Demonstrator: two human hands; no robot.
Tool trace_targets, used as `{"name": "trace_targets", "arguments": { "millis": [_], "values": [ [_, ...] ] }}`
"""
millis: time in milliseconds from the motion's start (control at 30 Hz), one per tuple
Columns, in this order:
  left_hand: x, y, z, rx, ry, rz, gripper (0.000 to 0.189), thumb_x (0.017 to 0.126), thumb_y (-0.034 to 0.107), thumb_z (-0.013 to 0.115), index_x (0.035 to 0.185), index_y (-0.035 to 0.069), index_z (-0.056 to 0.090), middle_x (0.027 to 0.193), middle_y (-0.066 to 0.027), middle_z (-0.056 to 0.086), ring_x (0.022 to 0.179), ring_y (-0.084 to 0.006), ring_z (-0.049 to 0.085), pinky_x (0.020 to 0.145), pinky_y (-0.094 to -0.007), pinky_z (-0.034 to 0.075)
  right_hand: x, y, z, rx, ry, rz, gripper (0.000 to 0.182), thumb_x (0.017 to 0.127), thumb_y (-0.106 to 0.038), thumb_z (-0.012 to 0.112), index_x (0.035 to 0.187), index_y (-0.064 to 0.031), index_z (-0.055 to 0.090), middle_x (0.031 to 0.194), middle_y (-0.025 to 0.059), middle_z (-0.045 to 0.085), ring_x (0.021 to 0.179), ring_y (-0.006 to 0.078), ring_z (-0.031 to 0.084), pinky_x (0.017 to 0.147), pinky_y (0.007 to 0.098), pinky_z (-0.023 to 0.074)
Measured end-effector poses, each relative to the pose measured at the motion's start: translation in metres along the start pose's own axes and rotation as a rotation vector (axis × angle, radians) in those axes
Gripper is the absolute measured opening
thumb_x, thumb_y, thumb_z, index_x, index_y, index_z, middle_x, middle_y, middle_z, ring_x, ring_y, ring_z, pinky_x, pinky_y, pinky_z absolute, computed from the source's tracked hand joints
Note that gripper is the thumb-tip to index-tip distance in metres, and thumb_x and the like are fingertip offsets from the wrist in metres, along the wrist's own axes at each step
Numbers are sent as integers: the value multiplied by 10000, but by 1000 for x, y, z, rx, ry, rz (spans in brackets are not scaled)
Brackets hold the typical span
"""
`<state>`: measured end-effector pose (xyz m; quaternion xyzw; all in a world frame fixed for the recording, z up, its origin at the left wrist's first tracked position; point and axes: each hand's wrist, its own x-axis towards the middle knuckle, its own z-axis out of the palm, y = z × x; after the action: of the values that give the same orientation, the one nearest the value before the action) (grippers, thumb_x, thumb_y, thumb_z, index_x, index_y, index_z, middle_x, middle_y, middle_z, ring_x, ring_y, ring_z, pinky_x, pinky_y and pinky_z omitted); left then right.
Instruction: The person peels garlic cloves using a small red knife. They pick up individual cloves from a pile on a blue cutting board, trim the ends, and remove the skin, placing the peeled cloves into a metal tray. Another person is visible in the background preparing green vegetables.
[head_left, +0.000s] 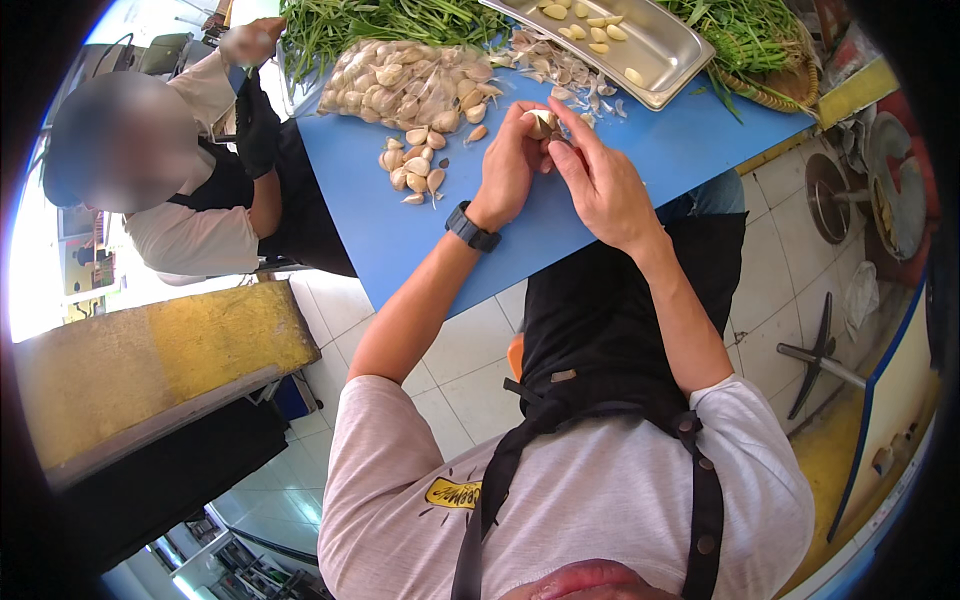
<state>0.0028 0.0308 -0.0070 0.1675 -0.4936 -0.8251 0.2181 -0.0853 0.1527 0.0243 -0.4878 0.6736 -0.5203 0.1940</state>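
My left hand (511, 161), with a dark watch at the wrist, pinches a garlic clove (538, 122) between thumb and fingers. My right hand (600, 176) meets it there, holding what looks like a small knife, of which only a short dark blade (556, 136) shows against the clove; its handle is hidden. Unpeeled garlic cloves (415, 166) lie loose on the blue tabletop (397, 259), left of my hands. Behind them rests a clear plastic bag of garlic (397, 84). Papery garlic skins (551, 64) are heaped beyond my hands.
A steel tray (660, 60) of peeled cloves (598, 34) stands at the far side. Leafy greens (390, 21) lie at the back, with more in a woven basket (795, 94) at right. Another person (202, 232), one hand black-gloved, is at the table's left edge.
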Motion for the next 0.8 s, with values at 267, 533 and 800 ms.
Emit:
{"name": "trace_targets", "arguments": {
  "millis": [267,533,800],
  "values": [
    [-8,6,12,94,91,2,286,1016,310,301,977,94,484,769,26,476,610,-46,399,540,-190,336,0,-4,1,-22,15,-29,424,945,-297,525,1309,-83,494,852,181,667,745,333,656,653,377,510],
    [-3,-1,8,101,13,159,214,975,260,510,1043,57,495,852,3,555,679,-47,458,596,-200,388,4,2,-8,92,162,4,336,904,-242,604,1138,-4,567,846,186,655,757,267,657,669,321,497],
    [1,0,7,163,18,210,217,886,112,651,1029,18,518,952,-35,631,790,-64,560,712,-218,466,0,3,-11,269,114,148,306,922,-241,595,1116,-5,576,756,57,596,674,76,499,628,243,447]
  ]
}}
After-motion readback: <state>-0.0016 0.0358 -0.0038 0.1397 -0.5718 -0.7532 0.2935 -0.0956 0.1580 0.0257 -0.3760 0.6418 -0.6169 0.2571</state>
